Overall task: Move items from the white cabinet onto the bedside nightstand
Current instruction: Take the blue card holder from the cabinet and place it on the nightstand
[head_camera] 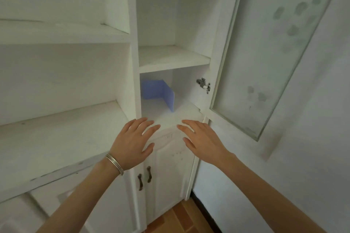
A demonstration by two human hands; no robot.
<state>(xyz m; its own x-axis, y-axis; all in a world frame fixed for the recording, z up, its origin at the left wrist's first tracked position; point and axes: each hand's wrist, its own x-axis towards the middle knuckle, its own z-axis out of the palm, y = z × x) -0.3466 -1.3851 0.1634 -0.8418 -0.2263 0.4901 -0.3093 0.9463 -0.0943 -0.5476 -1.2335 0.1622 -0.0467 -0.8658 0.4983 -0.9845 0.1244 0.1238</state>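
Far left: open shelves (62, 130) of the white cabinet (132, 43), two levels in view, surfaces scuffed and dusty-looking.

Left hand (132, 142): palm down, fingers straight and spread wide, holding nothing. Its fingertips reach the near lip of the lower compartment in the tall middle section. Cannot tell whether they touch the shelf or hover just above it. A silver bracelet (114, 163) sits on the wrist.

Task's thing: a blue folded panel (158, 91), material not identifiable. It stands upright on the floor of that lower compartment, at the far left. One leaf lies flat against the back wall. The other juts out toward the near side, so the two form an L. It lies beyond and above the left hand, well apart from the fingertips, and slightly left of the gap between the two hands. Neither hand is in contact with it.

Below the hands: two closed lower doors with dark handles (149, 174) side by side.

Right hand (202, 140): palm down, fingers straight and slightly spread, holding nothing. It is at the same near lip, just right of the left hand, with a small gap between them. The blue panel is far and to the left of it.

Right of the compartment: a metal hinge (203, 84) on the inner side wall. The frosted glass door (265, 53) is swung open to the right, with faint round marks on the pane.

Far right: pale wall (312, 138). Bottom centre: a strip of wooden floor (180, 219).
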